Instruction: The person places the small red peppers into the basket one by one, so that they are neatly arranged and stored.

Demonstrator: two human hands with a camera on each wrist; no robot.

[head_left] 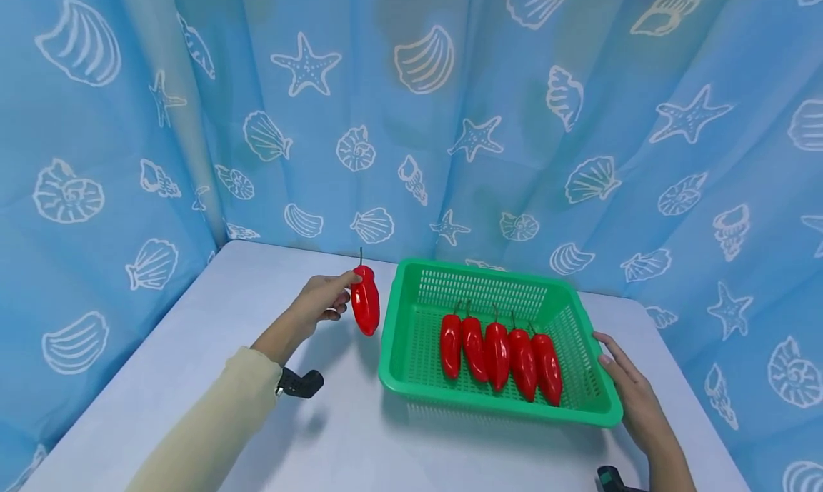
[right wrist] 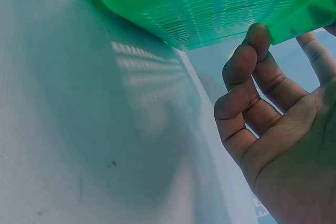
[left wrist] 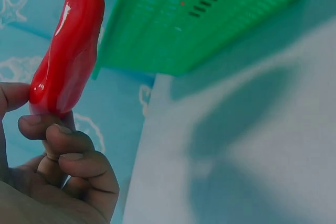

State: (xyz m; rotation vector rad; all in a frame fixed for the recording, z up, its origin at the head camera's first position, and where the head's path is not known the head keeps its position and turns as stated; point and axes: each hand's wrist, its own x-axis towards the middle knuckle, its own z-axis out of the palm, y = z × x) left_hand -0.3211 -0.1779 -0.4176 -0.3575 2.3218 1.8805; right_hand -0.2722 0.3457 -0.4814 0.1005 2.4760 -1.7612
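A glossy red chili pepper (head_left: 366, 303) with a thin dark stem hangs above the table, left of the green plastic basket (head_left: 411, 392). My left hand (head_left: 324, 299) pinches it near its stem end between thumb and fingers. In the left wrist view, the chili pepper (left wrist: 71, 43) points up from the fingertips of the left hand (left wrist: 68, 177). Several similar red peppers (head_left: 497, 356) lie side by side in the basket. At the basket's right side, my right hand (head_left: 633, 399) holds the rim, with bent fingers (right wrist: 241, 66) against its underside in the right wrist view.
Beneath the basket is a white table (head_left: 347, 435), with shadows of the basket and left arm on it. A blue curtain (head_left: 398, 121) printed with white shells and starfish hangs behind and at both sides. Dark wrist devices (head_left: 301, 383) are on both arms.
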